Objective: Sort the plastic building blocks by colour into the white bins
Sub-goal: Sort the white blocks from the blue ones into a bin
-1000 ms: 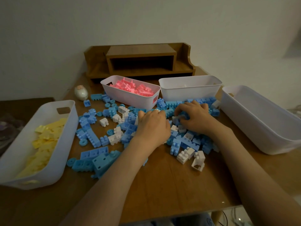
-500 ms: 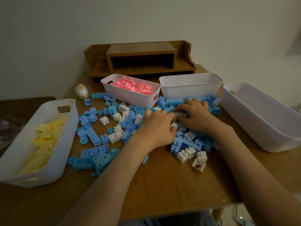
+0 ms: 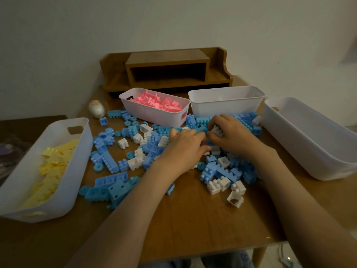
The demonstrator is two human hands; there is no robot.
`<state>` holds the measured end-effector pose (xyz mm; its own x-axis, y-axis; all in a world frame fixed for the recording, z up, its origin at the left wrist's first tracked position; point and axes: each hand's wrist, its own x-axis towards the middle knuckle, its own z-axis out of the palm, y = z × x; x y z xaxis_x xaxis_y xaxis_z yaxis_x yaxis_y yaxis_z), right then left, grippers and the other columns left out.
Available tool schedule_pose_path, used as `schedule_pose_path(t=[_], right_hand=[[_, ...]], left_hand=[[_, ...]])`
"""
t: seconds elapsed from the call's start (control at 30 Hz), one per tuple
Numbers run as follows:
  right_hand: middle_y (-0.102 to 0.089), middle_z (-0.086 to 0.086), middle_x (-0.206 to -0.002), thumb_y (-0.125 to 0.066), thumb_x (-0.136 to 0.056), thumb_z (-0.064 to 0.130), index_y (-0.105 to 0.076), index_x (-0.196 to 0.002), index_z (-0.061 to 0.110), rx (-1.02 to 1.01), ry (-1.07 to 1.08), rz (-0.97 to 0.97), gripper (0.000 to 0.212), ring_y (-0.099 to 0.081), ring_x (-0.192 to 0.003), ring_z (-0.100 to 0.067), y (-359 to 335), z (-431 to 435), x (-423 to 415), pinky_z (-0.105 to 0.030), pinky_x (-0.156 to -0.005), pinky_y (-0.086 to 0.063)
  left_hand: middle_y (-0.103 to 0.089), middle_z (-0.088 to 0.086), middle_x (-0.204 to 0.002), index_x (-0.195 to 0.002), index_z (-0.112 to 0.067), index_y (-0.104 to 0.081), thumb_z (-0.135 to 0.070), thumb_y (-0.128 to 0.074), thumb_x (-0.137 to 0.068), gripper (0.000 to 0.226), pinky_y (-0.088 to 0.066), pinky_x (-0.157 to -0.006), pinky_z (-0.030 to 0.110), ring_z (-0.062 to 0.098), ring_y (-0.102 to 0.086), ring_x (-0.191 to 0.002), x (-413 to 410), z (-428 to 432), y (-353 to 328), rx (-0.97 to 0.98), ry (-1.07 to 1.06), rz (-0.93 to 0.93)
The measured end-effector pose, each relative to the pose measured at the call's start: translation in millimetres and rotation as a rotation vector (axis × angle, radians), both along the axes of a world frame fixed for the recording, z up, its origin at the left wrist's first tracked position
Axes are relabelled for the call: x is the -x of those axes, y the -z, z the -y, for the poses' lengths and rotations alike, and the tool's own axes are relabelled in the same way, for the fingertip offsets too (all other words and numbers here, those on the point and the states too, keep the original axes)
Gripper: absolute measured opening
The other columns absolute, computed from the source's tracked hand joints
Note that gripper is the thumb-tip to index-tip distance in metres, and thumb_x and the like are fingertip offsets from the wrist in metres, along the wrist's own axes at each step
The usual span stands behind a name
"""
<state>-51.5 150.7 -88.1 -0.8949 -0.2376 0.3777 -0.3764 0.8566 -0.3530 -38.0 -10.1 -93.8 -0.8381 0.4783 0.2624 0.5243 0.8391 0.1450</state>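
Note:
Loose blue blocks (image 3: 110, 161) and white blocks (image 3: 218, 185) cover the middle of the wooden table (image 3: 193, 219). My right hand (image 3: 233, 136) pinches a white block (image 3: 217, 131) just above the pile, in front of the back right bin (image 3: 226, 101). My left hand (image 3: 185, 149) lies curled on the pile right beside it, knuckles up; what its fingers hold is hidden. The left bin (image 3: 63, 190) holds yellow blocks (image 3: 52, 167). The back middle bin (image 3: 154, 113) holds pink blocks (image 3: 160, 103). The large right bin (image 3: 309, 140) looks empty.
A wooden desk shelf (image 3: 168, 68) stands at the back against the wall. A small white egg-shaped object (image 3: 96, 109) sits at the back left. The table's front edge runs near the bottom, with a leg at the right corner.
My right hand has lifted a white block out of the pile and raised it slightly. My left hand has shifted a little right, close against the right hand.

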Motion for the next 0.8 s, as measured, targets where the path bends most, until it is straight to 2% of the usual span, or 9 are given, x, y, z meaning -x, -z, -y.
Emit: schedule_pose_path(t=[0.1, 0.23, 0.3, 0.37, 0.43, 0.57, 0.7, 0.8], right_hand=[[-0.047, -0.001, -0.083, -0.055, -0.091, 0.025, -0.057, -0.09, 0.01, 0.025, -0.016, -0.01, 0.015, -0.043, -0.08, -0.015, -0.8, 1.4, -0.4, -0.031, -0.072, -0.038], [-0.049, 0.004, -0.075, -0.053, -0.092, 0.032, -0.045, -0.088, 0.018, 0.09, -0.003, 0.069, 0.017, -0.047, -0.069, -0.014, -2.6, 2.0, -3.6, -0.025, -0.057, -0.033], [-0.053, 0.001, -0.079, -0.055, -0.091, 0.031, -0.044, -0.092, 0.019, 0.074, -0.027, 0.091, 0.017, -0.05, -0.072, -0.016, -3.5, 2.2, -5.7, -0.027, -0.061, -0.036], [-0.057, -0.003, -0.087, -0.056, -0.091, 0.029, -0.048, -0.101, 0.019, 0.026, -0.049, 0.114, 0.016, -0.053, -0.081, -0.019, -5.0, 3.2, -7.8, -0.03, -0.073, -0.042], [-0.057, 0.0, -0.094, -0.056, -0.091, 0.027, -0.053, -0.107, 0.021, -0.025, -0.066, 0.139, 0.018, -0.051, -0.088, -0.016, -7.5, 4.0, -9.4, -0.033, -0.086, -0.041], [-0.052, 0.009, -0.094, -0.058, -0.089, 0.022, -0.061, -0.096, 0.022, -0.061, -0.107, 0.166, 0.008, -0.045, -0.09, -0.008, -14.0, 1.9, -11.3, -0.027, -0.087, -0.036], [-0.051, 0.007, -0.097, -0.062, -0.086, 0.026, -0.059, -0.086, 0.026, -0.054, -0.121, 0.215, 0.004, -0.046, -0.097, -0.012, -17.9, -4.9, -12.5, -0.029, -0.09, -0.035], [-0.056, 0.008, -0.104, -0.061, -0.087, 0.033, -0.061, -0.089, 0.029, -0.145, -0.087, 0.3, 0.005, -0.049, -0.102, -0.013, -19.8, -7.8, -14.2, -0.036, -0.102, -0.025]], left_hand=[[-0.047, -0.008, -0.094, -0.098, -0.021, -0.05, -0.046, -0.041, -0.097, 0.026, -0.014, -0.075, 0.031, 0.015, -0.048, -0.103, 0.0, -1.2, -0.5, -0.031, -0.027, -0.002], [-0.058, -0.003, -0.098, -0.102, -0.017, -0.048, -0.047, -0.036, -0.098, 0.033, -0.023, -0.085, 0.033, 0.017, -0.053, -0.099, -1.8, -0.6, -2.2, -0.099, -0.102, -0.032], [-0.061, -0.001, -0.098, -0.106, -0.015, -0.047, -0.046, -0.035, -0.099, 0.034, -0.024, -0.086, 0.033, 0.019, -0.055, -0.096, -2.4, -0.6, -2.4, -0.105, -0.139, -0.051], [-0.063, 0.001, -0.098, -0.11, -0.014, -0.045, -0.044, -0.033, -0.1, 0.034, -0.024, -0.086, 0.034, 0.02, -0.056, -0.095, -2.0, -1.3, -2.2, -0.091, -0.168, -0.077], [-0.063, 0.002, -0.098, -0.115, -0.013, -0.043, -0.043, -0.032, -0.1, 0.035, -0.025, -0.085, 0.034, 0.021, -0.058, -0.094, -0.9, -1.7, -1.8, -0.081, -0.181, -0.103], [-0.063, 0.003, -0.098, -0.123, -0.011, -0.039, -0.04, -0.031, -0.101, 0.037, -0.025, -0.081, 0.033, 0.022, -0.057, -0.092, 1.6, -0.1, -0.1, -0.047, -0.173, -0.128], [-0.06, 0.003, -0.1, -0.129, -0.01, -0.037, -0.038, -0.032, -0.101, 0.04, -0.023, -0.08, 0.034, 0.022, -0.054, -0.095, 2.0, -1.2, 0.8, -0.042, -0.153, -0.102], [-0.061, 0.003, -0.098, -0.129, -0.011, -0.037, -0.038, -0.032, -0.102, 0.038, -0.025, -0.081, 0.034, 0.023, -0.054, -0.092, 1.2, -0.1, -0.3, -0.025, -0.138, -0.121]])
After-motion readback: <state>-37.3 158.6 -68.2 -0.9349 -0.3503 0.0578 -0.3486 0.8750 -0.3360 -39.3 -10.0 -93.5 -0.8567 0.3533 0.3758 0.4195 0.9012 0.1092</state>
